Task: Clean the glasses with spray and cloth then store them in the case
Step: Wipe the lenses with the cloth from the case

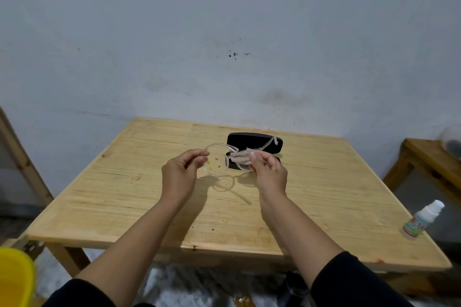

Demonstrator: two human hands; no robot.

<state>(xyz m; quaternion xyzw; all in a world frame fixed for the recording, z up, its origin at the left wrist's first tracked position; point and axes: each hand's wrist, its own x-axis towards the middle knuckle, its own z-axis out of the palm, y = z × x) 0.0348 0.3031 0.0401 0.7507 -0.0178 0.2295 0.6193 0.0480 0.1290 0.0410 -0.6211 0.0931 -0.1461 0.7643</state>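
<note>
Clear-framed glasses (216,161) hang above the wooden table (149,194); the left lens shows several orange-yellow spots. My left hand (180,173) pinches the left rim of the frame. My right hand (268,172) presses a beige cloth (240,159) onto the right lens, which the cloth covers. One temple arm sticks up toward the back right. Behind the glasses lies a black case (252,141), partly hidden by them; whether its lid is open is unclear. A small white spray bottle (422,219) stands at the table's right edge, apart from both hands.
The table's far edge meets a grey wall. A second wooden surface (429,157) stands at the right. A yellow container (15,276) sits low at the left, below table height. A wooden frame (22,157) leans at the far left.
</note>
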